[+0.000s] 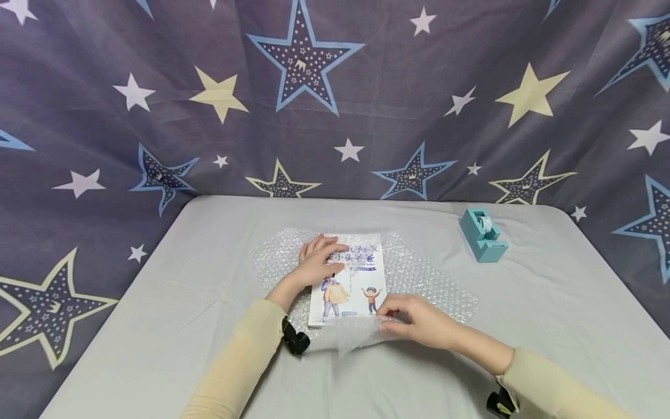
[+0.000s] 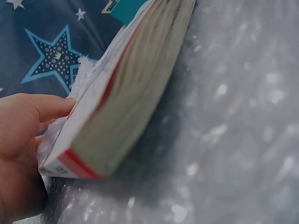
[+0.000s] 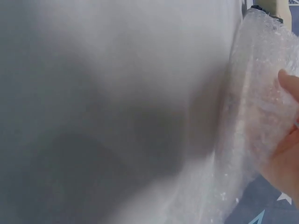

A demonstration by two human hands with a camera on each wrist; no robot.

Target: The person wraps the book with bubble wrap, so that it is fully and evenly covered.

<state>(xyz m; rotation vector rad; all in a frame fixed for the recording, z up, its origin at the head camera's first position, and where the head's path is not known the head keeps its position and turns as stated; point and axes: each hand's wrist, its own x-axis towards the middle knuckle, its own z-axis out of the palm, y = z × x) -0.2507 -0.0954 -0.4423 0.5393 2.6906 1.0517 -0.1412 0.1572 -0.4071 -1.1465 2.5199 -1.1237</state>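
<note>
A book (image 1: 345,291) with a white illustrated cover lies on a sheet of bubble wrap (image 1: 434,285). My left hand (image 1: 320,262) rests on the left part of its cover, fingers reaching across the top. In the left wrist view the page edges of the book (image 2: 126,93) face the camera, with bubble wrap (image 2: 243,116) beside them. My right hand (image 1: 419,320) pinches the near edge of the bubble wrap, folded up at the book's lower edge. The right wrist view has that folded wrap (image 3: 254,107) in front of the right hand (image 3: 285,149).
A teal tape dispenser (image 1: 483,235) holding a roll of tape stands at the back right of the table. Pale grey cloth (image 1: 544,326) covers the tabletop. Behind it hangs a dark curtain (image 1: 377,75) printed with stars.
</note>
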